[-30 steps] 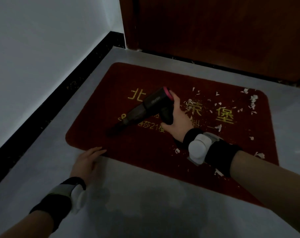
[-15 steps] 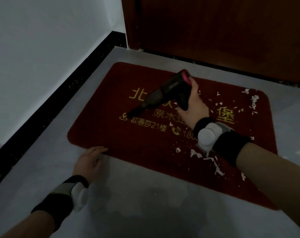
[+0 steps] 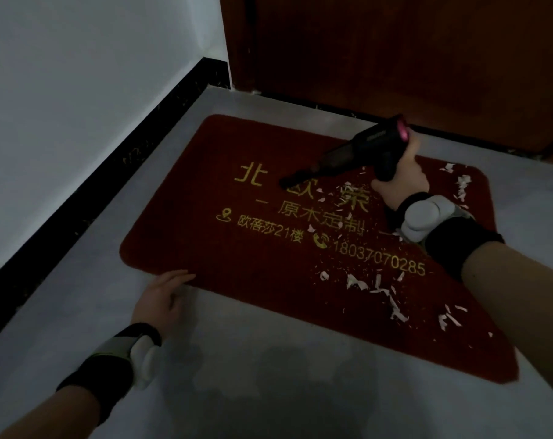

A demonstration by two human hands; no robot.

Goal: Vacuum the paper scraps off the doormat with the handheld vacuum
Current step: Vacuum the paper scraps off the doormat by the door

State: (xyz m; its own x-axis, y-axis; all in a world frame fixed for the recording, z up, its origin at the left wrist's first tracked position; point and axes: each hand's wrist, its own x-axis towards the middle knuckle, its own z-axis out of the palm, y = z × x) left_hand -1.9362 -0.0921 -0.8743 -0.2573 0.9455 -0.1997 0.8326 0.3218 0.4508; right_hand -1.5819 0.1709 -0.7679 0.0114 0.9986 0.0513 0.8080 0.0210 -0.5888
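Note:
A dark red doormat [image 3: 205,223] with yellow lettering lies on the grey floor before a door. White paper scraps [image 3: 386,293] are strewn over its right half, with more scraps [image 3: 460,182] near the far right corner. My right hand [image 3: 401,182] grips the handle of a black handheld vacuum [image 3: 357,153] with a pink rear end. Its nozzle points left and down, its tip at the mat near the top row of lettering. My left hand [image 3: 161,296] rests flat on the floor, fingertips touching the mat's near edge.
A brown wooden door [image 3: 395,58] stands closed behind the mat. A white wall [image 3: 78,90] with a black skirting board [image 3: 94,201] runs along the left. Grey floor [image 3: 268,391] stretches in front of the mat.
My right hand has carried the vacuum away from me and to the right, from the mat's lower left lettering toward the top row. The left hand has stayed put.

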